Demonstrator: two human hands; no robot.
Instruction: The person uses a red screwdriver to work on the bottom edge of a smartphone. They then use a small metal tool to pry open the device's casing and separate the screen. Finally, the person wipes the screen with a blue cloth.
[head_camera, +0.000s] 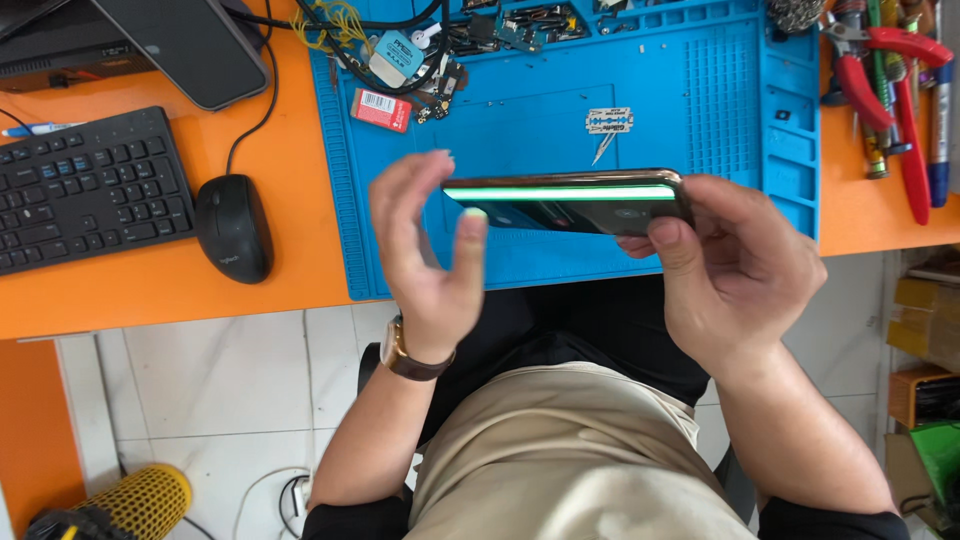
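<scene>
Dark smartphone (575, 202) held edge-on above a blue work mat (640, 90), pinched by the right hand (735, 265); the left hand (430, 250) is spread open, thumb touching its end. Small red labelled packet (381, 109) lies on the mat's upper left.

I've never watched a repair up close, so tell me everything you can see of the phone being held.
The phone is a dark, glossy slab with rounded corners and a shiny metal-looking frame. It is held lengthwise, tilted nearly edge-on, above the blue mat. A bright green-white line runs along its upper edge. The right hand grips its right end, thumb on the face; the left hand is at its left end, one fingertip on the glass. Its dark face reflects light.
</scene>
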